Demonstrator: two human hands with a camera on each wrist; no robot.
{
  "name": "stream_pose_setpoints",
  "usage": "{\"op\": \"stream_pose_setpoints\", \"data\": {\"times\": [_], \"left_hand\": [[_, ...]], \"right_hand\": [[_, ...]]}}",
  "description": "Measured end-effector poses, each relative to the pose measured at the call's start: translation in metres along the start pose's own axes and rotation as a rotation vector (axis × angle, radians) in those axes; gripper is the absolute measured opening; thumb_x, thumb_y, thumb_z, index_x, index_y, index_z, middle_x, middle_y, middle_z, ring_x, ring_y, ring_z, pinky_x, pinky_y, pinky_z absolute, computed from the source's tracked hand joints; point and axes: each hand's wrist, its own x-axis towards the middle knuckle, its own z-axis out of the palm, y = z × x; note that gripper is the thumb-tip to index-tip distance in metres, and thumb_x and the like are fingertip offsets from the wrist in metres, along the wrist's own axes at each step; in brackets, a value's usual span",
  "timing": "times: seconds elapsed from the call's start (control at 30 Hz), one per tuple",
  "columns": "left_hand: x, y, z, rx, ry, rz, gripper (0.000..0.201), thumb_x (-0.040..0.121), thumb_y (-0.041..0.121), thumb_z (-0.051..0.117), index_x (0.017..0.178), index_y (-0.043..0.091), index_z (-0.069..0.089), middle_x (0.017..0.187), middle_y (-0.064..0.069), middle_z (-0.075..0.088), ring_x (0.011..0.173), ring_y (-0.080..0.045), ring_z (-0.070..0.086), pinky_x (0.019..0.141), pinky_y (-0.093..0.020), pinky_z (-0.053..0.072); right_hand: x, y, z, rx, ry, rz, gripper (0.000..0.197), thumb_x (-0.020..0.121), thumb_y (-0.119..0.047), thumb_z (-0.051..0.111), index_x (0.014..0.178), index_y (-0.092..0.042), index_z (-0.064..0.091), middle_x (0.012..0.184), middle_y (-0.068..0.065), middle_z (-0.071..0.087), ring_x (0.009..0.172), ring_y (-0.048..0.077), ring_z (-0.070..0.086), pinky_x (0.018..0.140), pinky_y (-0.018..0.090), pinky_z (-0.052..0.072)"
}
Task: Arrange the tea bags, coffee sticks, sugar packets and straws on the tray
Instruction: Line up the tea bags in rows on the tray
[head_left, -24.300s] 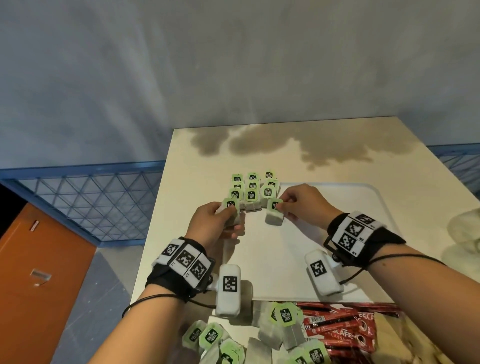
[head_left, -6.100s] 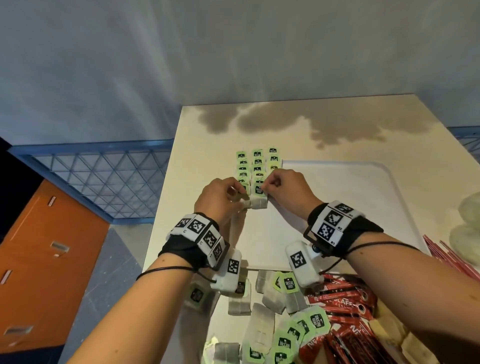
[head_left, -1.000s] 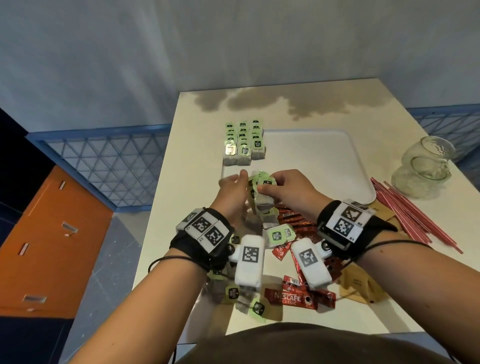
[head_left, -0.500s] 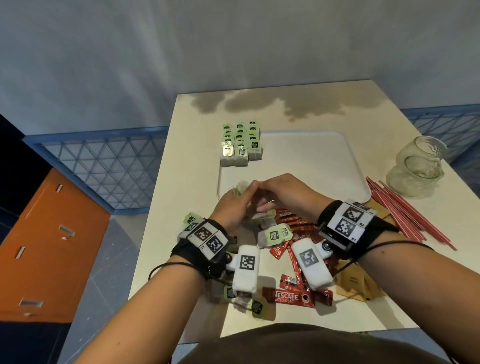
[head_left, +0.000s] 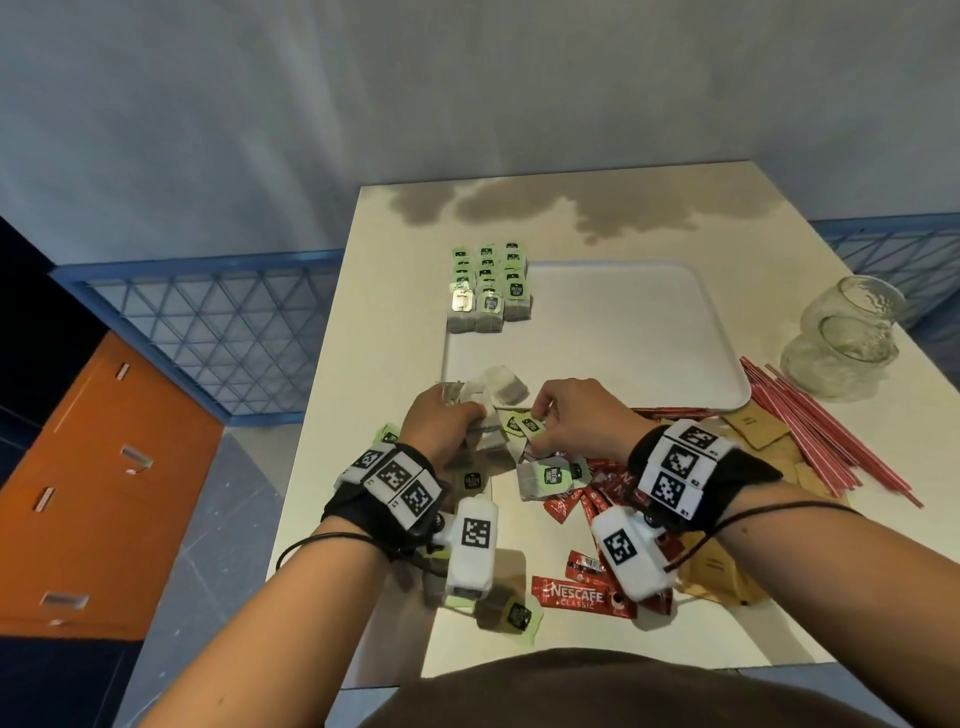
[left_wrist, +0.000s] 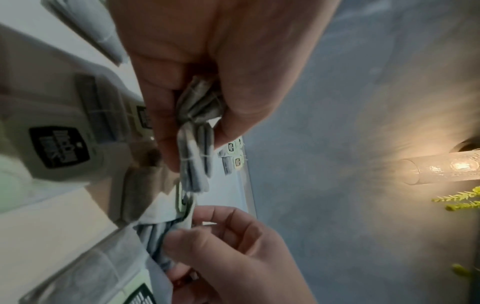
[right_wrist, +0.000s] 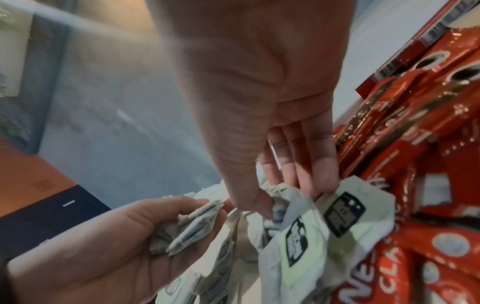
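Observation:
On the far left corner of the white tray (head_left: 623, 332), tea bags (head_left: 488, 291) lie in three neat columns. At the tray's near edge my left hand (head_left: 441, 426) grips a bunch of tea bags (head_left: 493, 387), seen close in the left wrist view (left_wrist: 197, 144). Just right of it, my right hand (head_left: 566, 415) pinches green-tagged tea bags (head_left: 522, 423) from the loose pile (head_left: 550, 475); the right wrist view shows their tags (right_wrist: 324, 226). Red coffee sticks (head_left: 582, 595), brown sugar packets (head_left: 753, 428) and red straws (head_left: 826, 431) lie on the table.
A glass jar (head_left: 847, 343) lies on its side to the right of the tray, beyond the straws. More loose tea bags (head_left: 511, 616) sit near the table's front edge. The table's left edge drops to a floor with an orange cabinet (head_left: 104, 493).
My left hand has gathered more tea bags, and the bunch now sticks up over the tray's near edge. My right hand has dropped to the pile and pinches green-tagged bags.

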Motion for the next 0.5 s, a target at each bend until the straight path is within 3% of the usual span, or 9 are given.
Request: {"op": "stream_pose_setpoints", "data": {"times": [0.13,0.27,0.37,0.4,0.43,0.5], "left_hand": [[-0.002,0.004,-0.003,0.049,0.003,0.019,0.033,0.066,0.018,0.070,0.099,0.016,0.065,0.098,-0.011,0.072,0.094,-0.033,0.069,0.085,-0.053,0.057],[-0.003,0.011,0.003,0.120,0.032,0.088,0.026,0.079,0.009,0.069,0.103,0.017,0.062,0.102,-0.009,0.070,0.095,-0.030,0.068,0.085,-0.048,0.057],[-0.003,0.018,0.009,0.027,-0.001,0.079,0.009,0.089,0.022,0.066,0.097,0.018,0.069,0.095,-0.006,0.073,0.085,-0.023,0.068,0.082,-0.039,0.057],[-0.003,0.019,0.010,-0.027,-0.022,0.055,0.015,0.091,0.030,0.065,0.096,0.017,0.072,0.091,-0.006,0.074,0.080,-0.022,0.068,0.080,-0.039,0.057],[-0.002,0.020,0.011,-0.076,-0.038,0.030,0.020,0.090,0.035,0.066,0.094,0.017,0.074,0.089,-0.007,0.075,0.078,-0.024,0.068,0.081,-0.041,0.058],[0.001,0.019,0.008,-0.152,-0.015,-0.011,0.017,0.085,0.030,0.074,0.090,0.014,0.075,0.088,-0.010,0.076,0.081,-0.030,0.071,0.085,-0.049,0.058]], "right_hand": [[-0.001,-0.001,-0.011,0.047,0.070,-0.033,0.008,0.079,-0.019,0.072,0.085,-0.014,0.074,0.078,-0.008,0.068,0.076,0.010,0.062,0.067,0.022,0.050],[0.002,-0.012,-0.018,0.212,0.219,-0.080,0.004,0.080,-0.014,0.072,0.082,-0.011,0.074,0.075,-0.004,0.070,0.069,0.009,0.063,0.065,0.022,0.053],[0.007,-0.023,-0.016,0.282,0.261,-0.126,0.005,0.079,-0.012,0.072,0.082,-0.012,0.075,0.071,-0.007,0.069,0.065,0.004,0.061,0.062,0.015,0.049],[0.008,-0.026,-0.015,0.281,0.244,-0.145,0.006,0.079,-0.013,0.072,0.083,-0.013,0.075,0.073,-0.006,0.070,0.067,0.004,0.062,0.063,0.014,0.047],[0.010,-0.027,-0.014,0.276,0.222,-0.160,0.007,0.081,-0.014,0.072,0.086,-0.013,0.076,0.076,-0.004,0.071,0.070,0.007,0.063,0.065,0.017,0.048],[0.013,-0.029,-0.013,0.325,0.180,-0.170,0.011,0.088,-0.017,0.068,0.092,-0.012,0.077,0.081,0.001,0.074,0.073,0.011,0.067,0.069,0.021,0.052]]}}
